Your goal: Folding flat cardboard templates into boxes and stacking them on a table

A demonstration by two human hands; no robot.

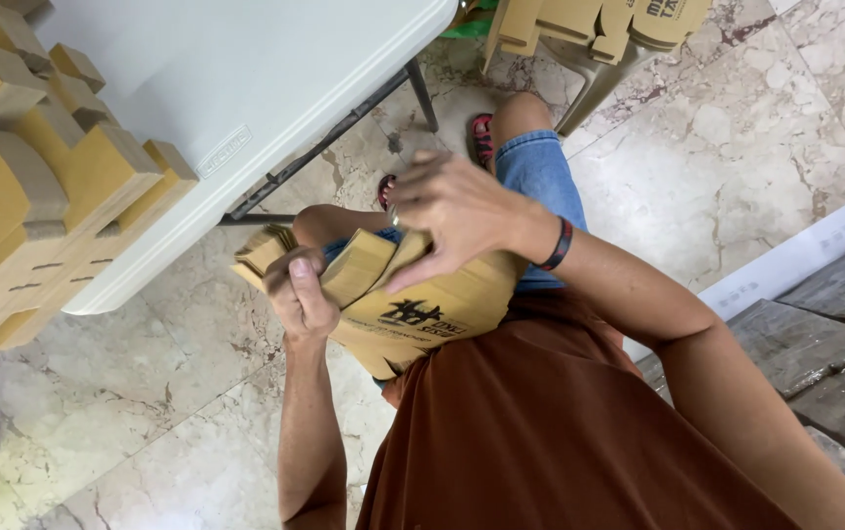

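Cardboard box gripped in both hands, left hand, right hand; white table and stacked boxes beside.

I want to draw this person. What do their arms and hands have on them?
Both arms are bare, with no long sleeves. The right hand has a dark wristband with red on it around the wrist, and what looks like a ring on one finger. The left hand shows no jewellery. The shirt is rusty brown.
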